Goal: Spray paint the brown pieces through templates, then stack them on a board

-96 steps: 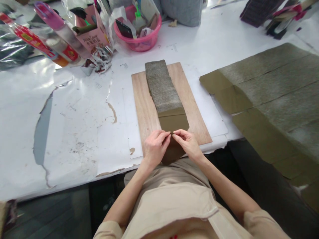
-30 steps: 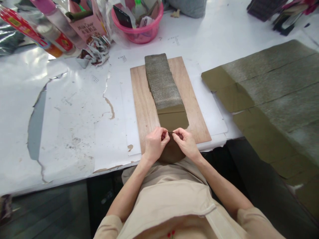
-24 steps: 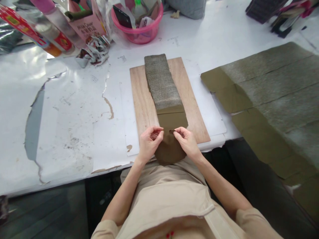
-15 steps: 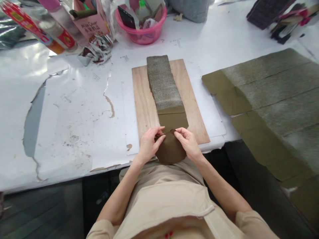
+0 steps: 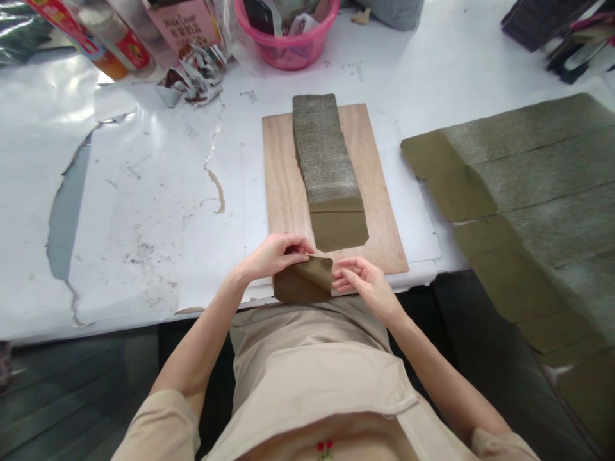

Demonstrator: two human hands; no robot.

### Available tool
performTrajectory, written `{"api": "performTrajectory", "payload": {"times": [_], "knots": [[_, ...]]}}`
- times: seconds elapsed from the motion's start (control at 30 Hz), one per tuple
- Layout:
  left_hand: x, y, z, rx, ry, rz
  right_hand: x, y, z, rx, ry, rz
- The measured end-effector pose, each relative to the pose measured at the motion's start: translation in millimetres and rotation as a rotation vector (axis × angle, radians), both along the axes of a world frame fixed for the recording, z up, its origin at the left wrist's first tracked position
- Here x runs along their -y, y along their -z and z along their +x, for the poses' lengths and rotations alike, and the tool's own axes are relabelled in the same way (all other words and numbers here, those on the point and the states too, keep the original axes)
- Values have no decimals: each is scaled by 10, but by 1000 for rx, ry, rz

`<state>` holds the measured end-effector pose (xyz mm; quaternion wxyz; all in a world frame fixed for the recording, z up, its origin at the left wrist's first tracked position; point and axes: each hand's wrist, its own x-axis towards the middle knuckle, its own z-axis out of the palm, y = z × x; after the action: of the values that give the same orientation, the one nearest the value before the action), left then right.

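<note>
Presently, left hand (image 5: 278, 253) pinching upper edge of thin olive panel (image 5: 302, 285); right hand (image 5: 362, 282) loosely open just beside its right edge — contact unclear. Panel at tabletop's (image 5: 144, 218) near edge, close to plywood board (image 5: 283, 186). Best gripped lightly, edge only — looks pliable, could crease.

Grip: left hand (image 5: 283, 251) on 1 loose piece (image 5: 303, 283), at near edge of table (image 5: 144, 192). Right hand (image 5: 362, 282) just right of piece. Beyond grip: board (image 5: 283, 173), stack (image 5: 327, 153) on it. Farther beyond: basket (image 5: 294, 52). Far left beyond: bottle (image 5: 115, 41), wrapper (image 5: 204, 73) right of it. Right of grip: sheet (image 5: 519, 192), running past table edge.
</note>
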<state>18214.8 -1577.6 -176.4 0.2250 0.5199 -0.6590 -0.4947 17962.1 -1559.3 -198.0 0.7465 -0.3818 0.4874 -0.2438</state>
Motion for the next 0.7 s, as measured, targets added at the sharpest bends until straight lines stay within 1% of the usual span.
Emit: {"api": "performTrajectory", "payload": {"times": [0.03, 0.1, 0.17, 0.2, 0.27, 0.37, 0.43, 0.53, 0.63, 0.7], "knots": [[12, 17, -6, 16, 49, -9, -5, 6, -31, -90, -37, -116], [28, 52, -36, 100, 123, -61, 1, 15, -75, -319, -105, -412], [29, 82, -79, 236, 168, -158, 21, 25, -84, -560, -156, -723], [22, 91, -99, 300, 184, -219, 33, 32, -75, -651, -179, -851], [-3, 102, -133, 391, 200, -339, 59, 51, -39, -754, -223, -1023], [-71, 116, -169, 458, 201, -497, 96, 89, 25, -789, -269, -1140], [-134, 139, -193, 469, 205, -550, 126, 116, 52, -783, -295, -1172], [-241, 193, -235, 412, 201, -523, 178, 157, 53, -749, -340, -1199], [-328, 251, -267, 349, 140, -489, 229, 198, 27, -712, -381, -1227], [-363, 282, -277, 349, 112, -484, 258, 222, 7, -684, -398, -1246]]}}
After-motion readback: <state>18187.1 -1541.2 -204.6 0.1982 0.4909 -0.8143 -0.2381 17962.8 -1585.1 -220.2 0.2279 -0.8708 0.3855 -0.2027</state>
